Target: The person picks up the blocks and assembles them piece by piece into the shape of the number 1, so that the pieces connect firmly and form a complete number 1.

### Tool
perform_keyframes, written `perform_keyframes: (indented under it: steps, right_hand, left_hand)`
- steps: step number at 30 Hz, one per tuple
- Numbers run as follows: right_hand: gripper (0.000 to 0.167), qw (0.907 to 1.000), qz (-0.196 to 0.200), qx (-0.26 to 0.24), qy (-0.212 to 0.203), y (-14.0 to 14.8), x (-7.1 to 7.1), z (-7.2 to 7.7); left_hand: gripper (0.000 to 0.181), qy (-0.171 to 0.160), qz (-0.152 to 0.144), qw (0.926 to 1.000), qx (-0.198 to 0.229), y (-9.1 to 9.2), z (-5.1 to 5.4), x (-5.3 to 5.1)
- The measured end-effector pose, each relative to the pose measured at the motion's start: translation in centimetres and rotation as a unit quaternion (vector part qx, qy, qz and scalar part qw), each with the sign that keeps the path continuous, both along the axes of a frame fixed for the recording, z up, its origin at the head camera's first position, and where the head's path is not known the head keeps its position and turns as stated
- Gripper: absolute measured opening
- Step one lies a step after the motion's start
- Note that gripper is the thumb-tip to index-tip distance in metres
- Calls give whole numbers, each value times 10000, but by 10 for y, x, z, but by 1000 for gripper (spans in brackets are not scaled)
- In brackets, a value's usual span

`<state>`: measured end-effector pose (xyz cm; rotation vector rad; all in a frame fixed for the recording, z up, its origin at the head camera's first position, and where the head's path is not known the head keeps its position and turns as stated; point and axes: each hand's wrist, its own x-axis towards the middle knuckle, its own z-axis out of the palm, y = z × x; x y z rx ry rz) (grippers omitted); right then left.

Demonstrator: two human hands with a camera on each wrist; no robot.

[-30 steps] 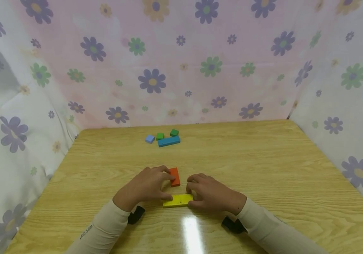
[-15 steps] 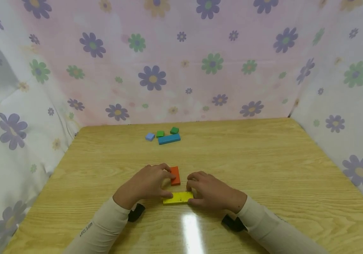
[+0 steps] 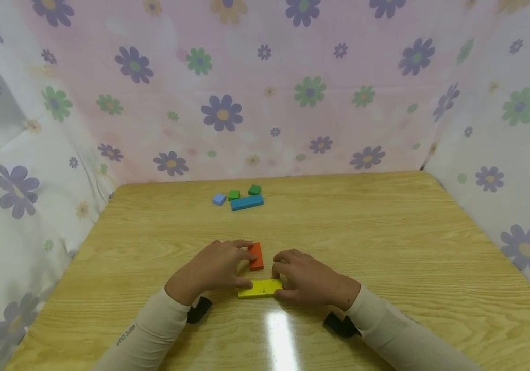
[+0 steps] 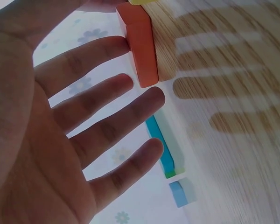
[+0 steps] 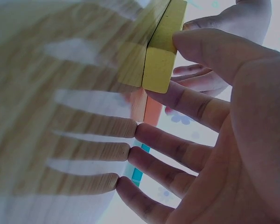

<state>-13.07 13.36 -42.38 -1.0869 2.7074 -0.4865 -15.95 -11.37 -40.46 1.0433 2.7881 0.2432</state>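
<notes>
A yellow block (image 3: 261,288) lies flat near the table's front, with an orange-red block (image 3: 256,256) lying just behind it, roughly crosswise. My left hand (image 3: 214,268) has its thumb on the yellow block's left end and a fingertip against the orange-red block (image 4: 142,46); its fingers are spread and nearly straight in the left wrist view. The thumb and index finger of my right hand (image 3: 313,281) pinch the right end of the yellow block (image 5: 159,67), its other fingertips resting on the table. Whether the two blocks touch, I cannot tell.
At the back of the table (image 3: 362,221) lie a long blue block (image 3: 246,202), two small green blocks (image 3: 234,195) (image 3: 254,190) and a small light-blue block (image 3: 219,199). Flowered cloth (image 3: 246,77) stands behind and at both sides.
The view has tilted slightly, shifting the scene a little up the frame. Both hands and the blocks otherwise hold nearly the same places; the left fingers by the orange-red block have shifted slightly.
</notes>
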Motion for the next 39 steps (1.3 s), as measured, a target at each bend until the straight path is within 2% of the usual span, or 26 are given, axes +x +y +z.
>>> perform_keyframes:
  steps: [13,20,39]
  right_hand:
    - [22,9998,-59,24,-169,-2,2,2]
    - [22,10000,-20,12,-13,-1,1,4]
    - [23,10000,7,16,-50,0,0,2]
  left_hand:
    - [47,-129,-168,9997,144,0,1,0]
    - [43,49,-318,9993,172,0,1,-2]
    - [37,-78,-432,9987,250,0,4,0]
